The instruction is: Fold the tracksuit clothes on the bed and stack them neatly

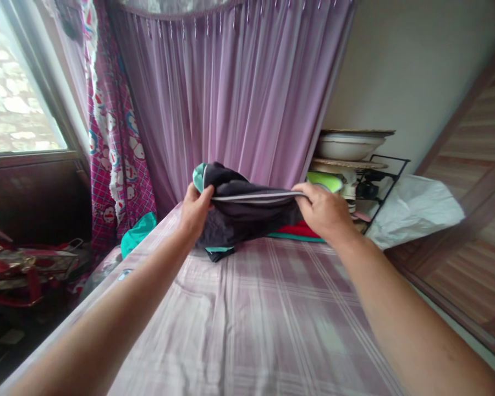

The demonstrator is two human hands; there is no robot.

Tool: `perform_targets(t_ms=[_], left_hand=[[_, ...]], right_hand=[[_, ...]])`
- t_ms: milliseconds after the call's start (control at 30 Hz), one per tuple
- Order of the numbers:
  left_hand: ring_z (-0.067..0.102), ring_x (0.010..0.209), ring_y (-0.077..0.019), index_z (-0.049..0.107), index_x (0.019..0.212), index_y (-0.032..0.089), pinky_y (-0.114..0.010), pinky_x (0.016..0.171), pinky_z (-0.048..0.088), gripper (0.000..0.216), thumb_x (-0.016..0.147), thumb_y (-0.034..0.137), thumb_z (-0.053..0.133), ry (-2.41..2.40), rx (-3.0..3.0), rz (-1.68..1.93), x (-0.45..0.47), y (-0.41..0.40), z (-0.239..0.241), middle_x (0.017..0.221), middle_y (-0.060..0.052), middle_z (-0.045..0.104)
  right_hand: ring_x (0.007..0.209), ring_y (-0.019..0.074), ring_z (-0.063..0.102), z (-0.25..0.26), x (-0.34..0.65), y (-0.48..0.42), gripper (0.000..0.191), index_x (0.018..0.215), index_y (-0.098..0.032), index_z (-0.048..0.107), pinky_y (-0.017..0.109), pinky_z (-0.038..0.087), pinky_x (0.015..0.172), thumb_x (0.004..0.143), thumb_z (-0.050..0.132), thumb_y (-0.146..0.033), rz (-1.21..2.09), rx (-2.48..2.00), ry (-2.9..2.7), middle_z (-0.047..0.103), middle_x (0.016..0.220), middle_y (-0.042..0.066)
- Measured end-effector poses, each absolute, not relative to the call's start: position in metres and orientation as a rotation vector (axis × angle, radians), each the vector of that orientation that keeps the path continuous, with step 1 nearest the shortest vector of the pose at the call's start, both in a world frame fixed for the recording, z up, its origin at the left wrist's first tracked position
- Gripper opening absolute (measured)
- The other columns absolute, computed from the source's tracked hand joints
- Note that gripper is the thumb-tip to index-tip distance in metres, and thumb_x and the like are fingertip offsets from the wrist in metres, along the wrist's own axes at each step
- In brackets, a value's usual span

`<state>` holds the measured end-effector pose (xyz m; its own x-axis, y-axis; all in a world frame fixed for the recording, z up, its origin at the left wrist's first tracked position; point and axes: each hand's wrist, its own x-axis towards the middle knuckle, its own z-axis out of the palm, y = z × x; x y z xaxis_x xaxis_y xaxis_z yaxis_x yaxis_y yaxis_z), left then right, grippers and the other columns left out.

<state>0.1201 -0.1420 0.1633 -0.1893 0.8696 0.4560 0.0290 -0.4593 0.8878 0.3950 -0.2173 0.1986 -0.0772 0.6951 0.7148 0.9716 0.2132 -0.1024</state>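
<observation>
While the fingers of your left hand (196, 212) grip the dark garment (247, 225) at its nine o'clock end, those of your right hand (325, 212) pinch it at three o'clock, a pale stripe (253, 198) stretched between them. The garment is mid-view, over the far part of the plaid sheet (251, 330). From it, a teal cloth (138, 234) lies at nine o'clock and a white basin (348, 147) sits at two.
</observation>
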Motion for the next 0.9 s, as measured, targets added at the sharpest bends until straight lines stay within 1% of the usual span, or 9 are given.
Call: perform_targets(t_ms=[100, 200, 267, 367, 467, 533, 600, 733, 900], left_hand=[[0.069, 0.093, -0.0230, 0.061, 0.114, 0.019, -0.029, 0.066, 0.057, 0.061, 0.071, 0.062, 0.067, 1.246, 1.375, 1.217, 0.092, -0.201, 0.092, 0.108, -0.007, 0.072], [0.070, 0.070, -0.0217, 0.070, 0.080, 0.016, -0.028, 0.055, 0.052, 0.056, 0.063, 0.069, 0.071, 1.317, 1.491, 0.413, 0.058, -0.236, 0.044, 0.091, -0.011, 0.077], [0.067, 0.057, -0.0198, 0.068, 0.064, 0.016, -0.027, 0.049, 0.048, 0.055, 0.063, 0.071, 0.069, 1.322, 1.587, 0.186, 0.042, -0.239, 0.039, 0.078, -0.012, 0.076], [0.067, 0.060, -0.0205, 0.068, 0.067, 0.020, -0.030, 0.056, 0.051, 0.051, 0.074, 0.069, 0.059, 1.408, 1.811, 0.371, 0.043, -0.218, 0.059, 0.075, -0.008, 0.076], [0.069, 0.102, -0.0262, 0.070, 0.104, 0.024, -0.038, 0.090, 0.052, 0.040, 0.083, 0.055, 0.056, 1.577, 2.197, 0.704, 0.072, -0.188, 0.077, 0.111, -0.010, 0.074], [0.048, 0.135, -0.0324, 0.056, 0.132, 0.026, -0.049, 0.109, 0.039, 0.057, 0.081, 0.051, 0.062, 1.722, 2.394, 0.714, 0.095, -0.173, 0.076, 0.146, -0.013, 0.054], [0.028, 0.147, -0.0397, 0.041, 0.146, 0.028, -0.062, 0.110, 0.032, 0.078, 0.077, 0.053, 0.067, 1.874, 2.409, 0.504, 0.110, -0.163, 0.064, 0.161, -0.017, 0.031], [0.049, 0.131, -0.0404, 0.045, 0.143, 0.028, -0.055, 0.094, 0.047, 0.067, 0.081, 0.045, 0.062, 1.982, 2.248, 0.144, 0.109, -0.161, 0.035, 0.143, -0.020, 0.051], [0.062, 0.112, -0.0277, 0.060, 0.118, 0.023, -0.037, 0.090, 0.048, 0.034, 0.087, 0.031, 0.048, 2.048, 2.313, 0.281, 0.077, -0.182, 0.028, 0.115, -0.012, 0.064]], right_hand=[[0.079, 0.0194, 0.066, 0.144, 0.411, -0.258, 0.023, 0.093, -0.028, 0.075, 0.028, 0.044, 0.072, 0.081, 0.056, -0.022, -0.016, -1.714, -2.197, 0.074, 0.083, -0.001], [0.073, 0.0193, 0.067, 0.097, 0.430, -0.286, 0.022, 0.077, -0.027, 0.077, 0.026, 0.045, 0.066, 0.067, 0.061, -0.017, 0.720, -1.814, -2.438, 0.075, 0.076, -0.002], [0.073, 0.0203, 0.069, 0.078, 0.439, -0.290, 0.022, 0.079, -0.027, 0.079, 0.027, 0.047, 0.066, 0.065, 0.063, -0.020, 0.960, -1.873, -2.381, 0.076, 0.077, -0.001], [0.085, 0.0219, 0.071, 0.061, 0.443, -0.273, 0.025, 0.091, -0.027, 0.079, 0.029, 0.050, 0.076, 0.073, 0.061, -0.027, 0.725, -1.885, -2.276, 0.078, 0.090, 0.002], [0.104, 0.0249, 0.068, 0.047, 0.435, -0.241, 0.032, 0.108, -0.025, 0.075, 0.034, 0.048, 0.089, 0.081, 0.058, -0.032, 0.287, -1.943, -2.124, 0.075, 0.112, 0.007], [0.114, 0.0270, 0.064, 0.034, 0.428, -0.220, 0.039, 0.121, -0.022, 0.069, 0.038, 0.046, 0.094, 0.086, 0.056, -0.034, 0.127, -2.064, -1.973, 0.070, 0.124, 0.013], [0.118, 0.0292, 0.062, 0.018, 0.423, -0.205, 0.048, 0.133, -0.017, 0.061, 0.041, 0.046, 0.095, 0.091, 0.052, -0.038, 0.117, -2.219, -1.825, 0.066, 0.128, 0.018], [0.115, 0.0297, 0.064, -0.011, 0.422, -0.192, 0.064, 0.143, -0.011, 0.051, 0.039, 0.050, 0.089, 0.090, 0.054, -0.047, 0.271, -2.350, -1.684, 0.065, 0.130, 0.021], [0.104, 0.0253, 0.069, -0.014, 0.430, -0.196, 0.039, 0.120, -0.021, 0.071, 0.032, 0.050, 0.082, 0.088, 0.055, -0.035, 0.239, -2.229, -1.704, 0.074, 0.113, 0.011]])
